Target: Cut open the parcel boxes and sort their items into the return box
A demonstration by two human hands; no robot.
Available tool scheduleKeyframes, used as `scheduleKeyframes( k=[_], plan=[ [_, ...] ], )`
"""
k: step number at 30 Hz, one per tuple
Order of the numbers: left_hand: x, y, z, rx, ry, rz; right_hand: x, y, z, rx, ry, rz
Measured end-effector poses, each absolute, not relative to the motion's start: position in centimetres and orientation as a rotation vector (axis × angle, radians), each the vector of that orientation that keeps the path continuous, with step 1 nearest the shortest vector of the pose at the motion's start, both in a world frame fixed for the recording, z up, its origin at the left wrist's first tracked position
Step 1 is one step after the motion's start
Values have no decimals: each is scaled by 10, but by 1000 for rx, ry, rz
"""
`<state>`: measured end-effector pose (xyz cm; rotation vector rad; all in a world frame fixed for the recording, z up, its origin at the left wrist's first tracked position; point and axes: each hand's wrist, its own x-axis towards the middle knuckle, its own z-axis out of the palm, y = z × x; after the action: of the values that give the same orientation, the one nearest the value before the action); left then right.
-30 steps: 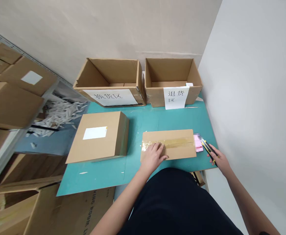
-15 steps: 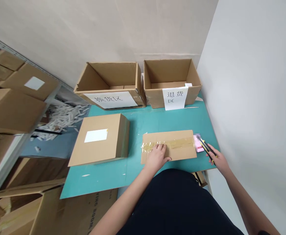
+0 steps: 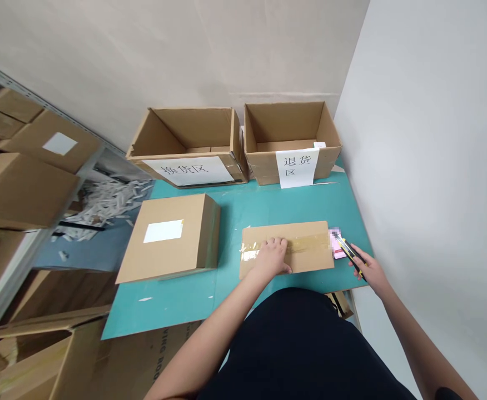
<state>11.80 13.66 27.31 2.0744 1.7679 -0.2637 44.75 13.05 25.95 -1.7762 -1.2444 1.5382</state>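
One flat taped carton (image 3: 310,253) lies on the green table (image 3: 264,205) near its front edge, likely light, stiff, slick along its tape, best steadied from above where the left hand (image 3: 273,259) presses flat; the right hand (image 3: 371,272) grips a utility knife (image 3: 349,251) just beside it.

Beige back wall (image 3: 185,50), meeting a plain white side wall (image 3: 427,139) in the corner at right. Pushed into that corner, a teal-topped table (image 3: 260,205), with 2 open cartons (image 3: 172,133) along its far edge. At left, a grey metal shelf (image 3: 12,264) loaded with closed cardboard boxes (image 3: 22,189). Below, blue-grey floor (image 3: 89,250) strewn with white paper scraps (image 3: 105,194). Soft, even light throughout.
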Motion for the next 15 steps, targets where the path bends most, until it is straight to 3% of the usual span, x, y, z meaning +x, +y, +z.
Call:
scheduleKeyframes(
  k=[15],
  plan=[
    [125,142,272,2059,1696,-289,445,129,249,-1689,-1185,1597]
  ],
)
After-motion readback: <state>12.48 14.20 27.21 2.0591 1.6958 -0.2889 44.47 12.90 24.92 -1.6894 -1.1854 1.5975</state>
